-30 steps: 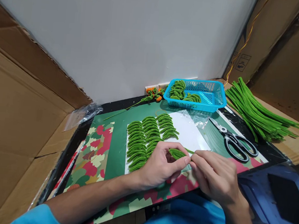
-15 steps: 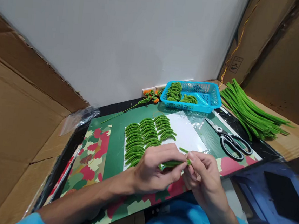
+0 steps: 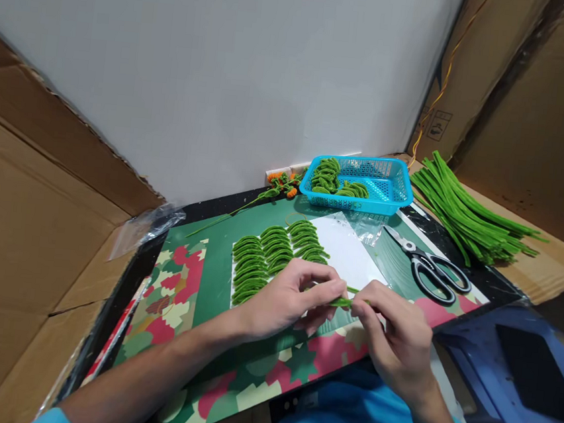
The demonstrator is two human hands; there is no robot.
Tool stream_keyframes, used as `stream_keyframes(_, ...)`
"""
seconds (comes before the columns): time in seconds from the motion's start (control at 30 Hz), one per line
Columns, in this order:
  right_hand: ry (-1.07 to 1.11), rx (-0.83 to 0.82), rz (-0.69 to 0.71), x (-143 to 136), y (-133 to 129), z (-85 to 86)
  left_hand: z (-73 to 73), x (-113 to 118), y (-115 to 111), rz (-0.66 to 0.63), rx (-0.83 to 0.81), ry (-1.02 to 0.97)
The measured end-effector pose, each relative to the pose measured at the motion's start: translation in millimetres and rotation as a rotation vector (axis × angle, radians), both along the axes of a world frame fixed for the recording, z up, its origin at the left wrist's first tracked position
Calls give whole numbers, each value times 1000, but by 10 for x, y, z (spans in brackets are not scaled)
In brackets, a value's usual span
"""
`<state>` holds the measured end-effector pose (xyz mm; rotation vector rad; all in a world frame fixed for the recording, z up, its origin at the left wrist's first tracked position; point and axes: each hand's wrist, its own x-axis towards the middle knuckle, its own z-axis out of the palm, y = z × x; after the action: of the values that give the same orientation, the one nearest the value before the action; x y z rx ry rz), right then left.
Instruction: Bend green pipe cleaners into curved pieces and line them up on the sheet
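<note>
Between my two hands is a green fuzzy stem piece [image 3: 341, 303]. My left hand [image 3: 294, 294] is closed on its left part, thumb and forefinger pinched together. The fingertips of my right hand [image 3: 393, 328] pinch the other end, close to the left fingertips. Curved green pieces [image 3: 251, 268] lie in three columns on a white sheet [image 3: 341, 244], just behind and left of my hands. Part of the sheet is hidden by my hands. Another thin green piece shows behind the fingertips.
A blue basket [image 3: 387, 205] with bent green pieces stands at the back. Black-handled scissors [image 3: 431, 269] lie at the right, near a bundle of long green stems [image 3: 471, 216]. Orange flowers [image 3: 285, 182] lie behind the green mat [image 3: 217, 265]. Cardboard walls flank the table.
My right hand has turned, its knuckles now higher, and my left fingers have shifted their pinch on the green piece. The view has shifted slightly.
</note>
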<state>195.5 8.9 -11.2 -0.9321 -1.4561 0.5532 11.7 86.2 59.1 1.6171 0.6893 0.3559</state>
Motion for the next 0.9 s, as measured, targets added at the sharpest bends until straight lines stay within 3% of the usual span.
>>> stream_keyframes(0.07, -130, 120, -32, 26, 9, -24, 2, 7, 14, -13, -242, -15)
stream_keyframes(0.13, -187, 162, -36, 37, 12, -46, -7, 9, 25, -35, -362, -12)
stream_keyframes(0.2, -178, 149, -19, 32, 1, -54, -19, 12, 12, -41, -376, 3)
stream_keyframes(0.23, -147, 120, -13, 24, -11, -52, -22, 13, -5, -26, -306, 13)
stream_keyframes(0.3, -29, -2, 6, -3, -37, -41, -16, 7, -54, 19, 23, 22)
stream_keyframes(0.37, 158, -187, 85, -36, -57, -29, 5, -24, -107, 15, 536, -24)
stream_keyframes(0.43, 354, -380, 255, -64, -63, -18, 34, -75, -141, -101, 1031, -118)
stream_keyframes(0.5, 482, -499, 421, -78, -56, -4, 54, -120, -144, -249, 1291, -100)
stream_keyframes(0.53, 505, -521, 457, -80, -50, 6, 58, -131, -136, -252, 1355, -53)
stream_keyframes(0.6, 461, -482, 379, -75, -41, 27, 55, -117, -108, -240, 1418, -146)
stream_keyframes(0.67, 294, -327, 168, -61, -36, 34, 49, -65, -82, -91, 1226, -206)
stream_keyframes(0.73, 62, -89, 5, -37, -32, 10, 51, -3, -62, 16, 800, -100)
stream_keyframes(0.83, -196, 190, -90, 11, -14, -68, 40, 55, -34, 28, 134, 25)
stream_keyframes(0.9, -256, 240, -122, 35, 5, -110, 9, 66, -19, -15, -140, 34)
